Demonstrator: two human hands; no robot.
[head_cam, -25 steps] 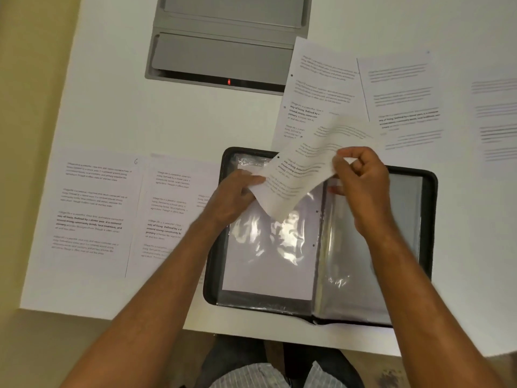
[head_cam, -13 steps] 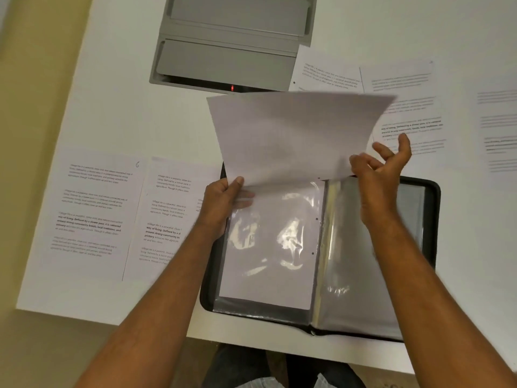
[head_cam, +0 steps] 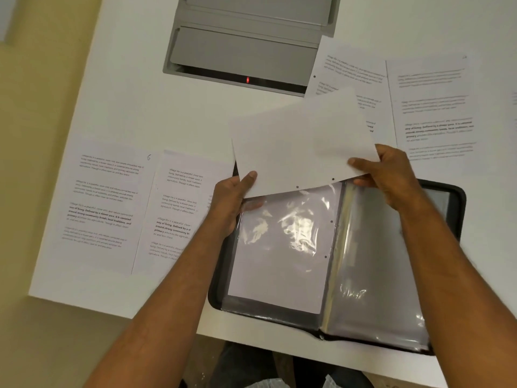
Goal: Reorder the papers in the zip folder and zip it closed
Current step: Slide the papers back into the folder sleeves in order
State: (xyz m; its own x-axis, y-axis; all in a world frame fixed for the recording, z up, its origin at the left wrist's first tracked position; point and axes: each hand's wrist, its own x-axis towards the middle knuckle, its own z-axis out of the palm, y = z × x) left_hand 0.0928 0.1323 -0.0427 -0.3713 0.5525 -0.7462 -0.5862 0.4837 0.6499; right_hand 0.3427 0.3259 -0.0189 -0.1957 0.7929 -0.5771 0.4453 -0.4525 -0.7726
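A black zip folder (head_cam: 453,197) lies open on the white table, its clear plastic sleeves (head_cam: 282,247) showing a blank sheet inside. Above its top edge I hold one sheet of paper (head_cam: 302,144), blank side up, with punch holes along its near edge. My left hand (head_cam: 235,197) pinches the sheet's near left corner, thumb on top. My right hand (head_cam: 389,169) grips its near right corner. The sheet's lower edge sits at the mouth of the left sleeve; whether it is inside I cannot tell.
Two printed pages (head_cam: 106,197) lie side by side left of the folder. More printed pages (head_cam: 436,107) are spread at the back right. A grey device with a red light (head_cam: 249,46) sits at the back centre. The table's near edge (head_cam: 112,312) is close.
The sheet was turned from printed side up to blank side up, raised high, then lowered towards the folder's top edge. My right hand, briefly spread, now grips the corner.
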